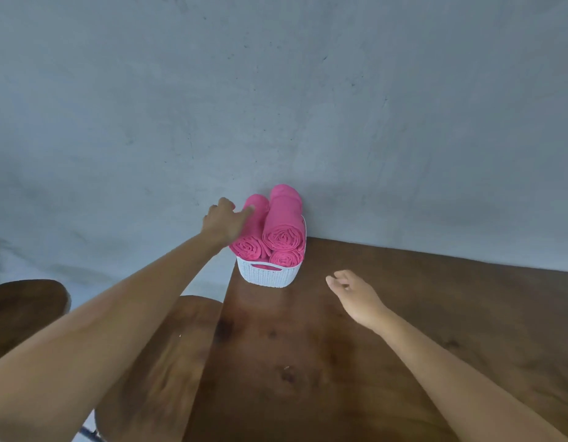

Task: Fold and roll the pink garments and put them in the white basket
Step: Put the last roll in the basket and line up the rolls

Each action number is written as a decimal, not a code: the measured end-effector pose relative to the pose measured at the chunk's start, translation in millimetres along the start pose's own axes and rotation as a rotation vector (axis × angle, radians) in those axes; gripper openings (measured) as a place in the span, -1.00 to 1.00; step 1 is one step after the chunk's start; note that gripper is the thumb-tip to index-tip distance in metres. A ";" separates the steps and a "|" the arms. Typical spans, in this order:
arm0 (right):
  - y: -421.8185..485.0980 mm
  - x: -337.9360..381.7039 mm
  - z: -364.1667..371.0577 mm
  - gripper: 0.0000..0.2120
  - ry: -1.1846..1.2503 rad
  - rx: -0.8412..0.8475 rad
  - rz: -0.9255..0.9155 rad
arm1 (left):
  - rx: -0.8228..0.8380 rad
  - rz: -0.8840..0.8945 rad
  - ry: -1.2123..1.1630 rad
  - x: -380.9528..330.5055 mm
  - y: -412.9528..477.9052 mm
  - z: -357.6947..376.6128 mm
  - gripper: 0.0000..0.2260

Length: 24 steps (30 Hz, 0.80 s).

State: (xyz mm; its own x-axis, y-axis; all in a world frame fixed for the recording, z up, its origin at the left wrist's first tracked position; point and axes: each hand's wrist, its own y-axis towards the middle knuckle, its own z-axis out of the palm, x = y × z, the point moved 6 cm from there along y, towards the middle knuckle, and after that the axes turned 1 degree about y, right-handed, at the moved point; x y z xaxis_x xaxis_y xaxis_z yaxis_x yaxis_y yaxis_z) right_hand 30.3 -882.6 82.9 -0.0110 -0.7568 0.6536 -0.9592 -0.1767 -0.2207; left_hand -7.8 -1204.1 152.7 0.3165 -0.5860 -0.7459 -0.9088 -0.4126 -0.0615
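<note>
Head view: three pink rolls (281, 228) are seen stacked in the white basket (266, 275), beside the left hand (223, 223), whose loosely open fingers rest on the leftmost roll. Nothing is held by the half-curled right hand (356, 296). The top roll could be toppled by pressing.

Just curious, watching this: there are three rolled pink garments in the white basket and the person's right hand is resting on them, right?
Not quite: the head view shows the left hand on the rolled pink garments in the white basket. The right hand hovers apart, empty.
</note>
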 end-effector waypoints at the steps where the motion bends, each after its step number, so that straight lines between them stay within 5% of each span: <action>1: 6.4 15.2 -1.5 -0.47 0.032 -0.004 0.013 | 0.032 -0.011 -0.052 9.9 1.2 1.0 -0.34; 9: 32.0 94.8 29.8 -0.33 0.614 0.095 0.136 | 0.358 -0.128 -0.543 45.1 -12.4 37.9 -0.56; 12: 30.1 95.8 36.1 -0.30 0.648 0.071 0.152 | 0.336 -0.093 -0.563 41.8 -21.0 40.3 -0.64; 24: -20.9 76.3 32.7 -0.34 0.622 0.073 0.122 | 0.325 -0.075 -0.541 45.2 -72.2 47.7 -0.49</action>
State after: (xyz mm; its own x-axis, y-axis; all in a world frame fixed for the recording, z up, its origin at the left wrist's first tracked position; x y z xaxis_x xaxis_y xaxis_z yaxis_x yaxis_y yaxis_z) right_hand 58.8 -957.3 113.7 -0.3018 -0.2707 0.9142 -0.9194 -0.1713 -0.3542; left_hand 59.2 -1167.5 91.8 0.2780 -0.0930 -0.9561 -0.9524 -0.1560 -0.2618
